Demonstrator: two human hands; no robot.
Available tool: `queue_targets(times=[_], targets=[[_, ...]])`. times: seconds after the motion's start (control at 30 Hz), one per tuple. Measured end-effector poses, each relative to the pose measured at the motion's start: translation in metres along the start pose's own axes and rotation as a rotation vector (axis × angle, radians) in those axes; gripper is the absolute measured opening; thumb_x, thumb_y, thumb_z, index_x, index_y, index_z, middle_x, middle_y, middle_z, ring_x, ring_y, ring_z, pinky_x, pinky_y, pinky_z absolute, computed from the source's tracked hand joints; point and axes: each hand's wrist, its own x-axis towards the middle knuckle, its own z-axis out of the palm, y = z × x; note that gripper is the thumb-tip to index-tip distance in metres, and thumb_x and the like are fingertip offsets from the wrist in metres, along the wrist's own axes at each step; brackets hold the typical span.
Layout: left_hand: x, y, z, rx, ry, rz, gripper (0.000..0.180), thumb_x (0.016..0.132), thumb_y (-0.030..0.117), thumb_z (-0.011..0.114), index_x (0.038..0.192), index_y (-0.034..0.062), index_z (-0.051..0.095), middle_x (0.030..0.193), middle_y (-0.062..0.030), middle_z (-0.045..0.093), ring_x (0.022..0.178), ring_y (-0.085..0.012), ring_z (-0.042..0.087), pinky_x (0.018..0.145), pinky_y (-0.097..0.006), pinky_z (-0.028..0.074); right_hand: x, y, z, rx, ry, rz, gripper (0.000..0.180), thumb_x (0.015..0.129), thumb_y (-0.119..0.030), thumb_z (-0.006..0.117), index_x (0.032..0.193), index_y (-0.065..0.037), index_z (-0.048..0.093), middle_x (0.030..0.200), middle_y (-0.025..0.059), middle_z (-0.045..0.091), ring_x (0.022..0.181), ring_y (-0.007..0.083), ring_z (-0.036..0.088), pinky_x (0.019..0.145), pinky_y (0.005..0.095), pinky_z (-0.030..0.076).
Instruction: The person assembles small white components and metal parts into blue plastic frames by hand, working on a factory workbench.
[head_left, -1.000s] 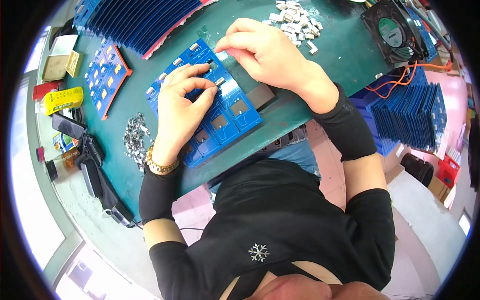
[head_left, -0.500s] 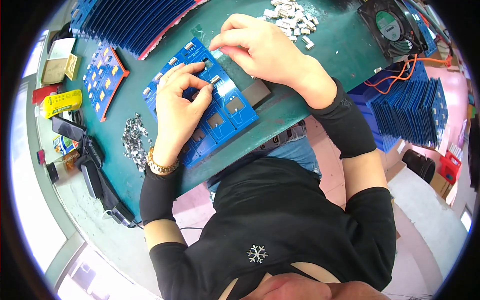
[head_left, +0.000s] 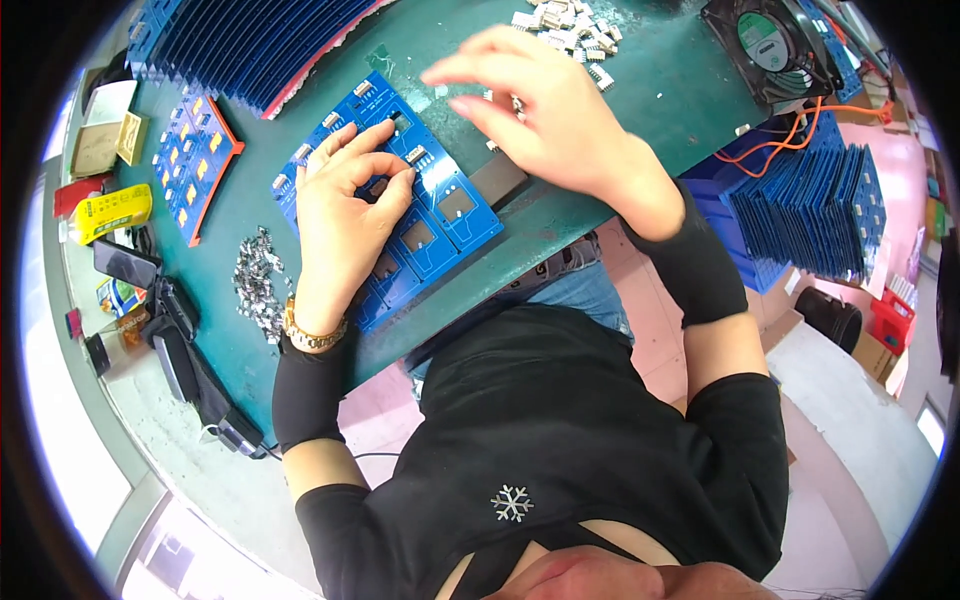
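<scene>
Blue circuit board panel (head_left: 440,215) lies flat on the green table (head_left: 660,95), near its front edge, and both hands are over it. Left hand (head_left: 345,215) rests on the panel's left half, thumb and forefinger pinched narrow on a small white connector (head_left: 415,155). Right hand (head_left: 545,110) hovers over the far right corner, fingers spread loose; whether it holds anything is too blurred to tell. White connectors (head_left: 565,20) sit heaped at the far edge, partly cut off. Metal clips (head_left: 258,280) are piled loose on the left. A blue tray (head_left: 195,160) further left carries small yellow-marked boards. Stacked blue boards (head_left: 810,210) stand on the right, below the table.
</scene>
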Motion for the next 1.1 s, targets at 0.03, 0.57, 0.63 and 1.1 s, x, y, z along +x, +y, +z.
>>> queue_targets(times=[0.03,0.57,0.63,1.1], targets=[[-0.001,-0.001,0.000,-0.006,0.002,-0.008,0.005,0.078,0.017,0.070,0.080,0.0124,0.072,0.121,-0.0037,0.066,0.126,-0.0312,0.048,0.108,-0.058,0.026,-0.010,-0.009,-0.007,0.022,-0.036,0.043,0.013,0.085,-0.010,0.066,0.096,-0.009,0.071,0.088,0.0082,0.062,0.077,0.0271,0.064,0.068,0.0362,0.052],[-0.005,-0.013,0.013,0.035,0.163,0.288,0.007,0.077,0.013,0.069,0.082,0.0094,0.066,0.113,-0.0091,0.063,0.110,-0.0339,0.058,0.093,-0.052,0.043,-0.057,-0.070,-0.003,0.581,-0.329,1.131,0.020,0.087,-0.017,0.071,0.095,0.001,0.065,0.077,0.0049,0.068,0.054,0.0049,0.057,0.048,0.0162,0.041],[-0.002,-0.018,0.011,0.039,0.177,0.388,0.007,0.077,0.012,0.068,0.082,0.0075,0.066,0.105,-0.0084,0.066,0.108,-0.0354,0.059,0.088,-0.047,0.047,-0.057,-0.074,0.002,0.618,-0.268,1.163,0.019,0.087,-0.015,0.071,0.096,0.000,0.065,0.078,0.0050,0.069,0.054,0.0048,0.059,0.047,0.0144,0.041],[0.004,-0.024,-0.091,0.118,0.543,0.401,0.019,0.082,0.023,0.071,0.085,0.0034,0.072,0.098,-0.0135,0.070,0.092,-0.0276,0.066,0.083,-0.039,0.051,-0.087,-0.060,0.001,0.742,0.062,1.006,0.018,0.089,-0.010,0.065,0.102,0.004,0.065,0.079,0.0129,0.070,0.057,0.0105,0.063,0.047,0.0176,0.044]])
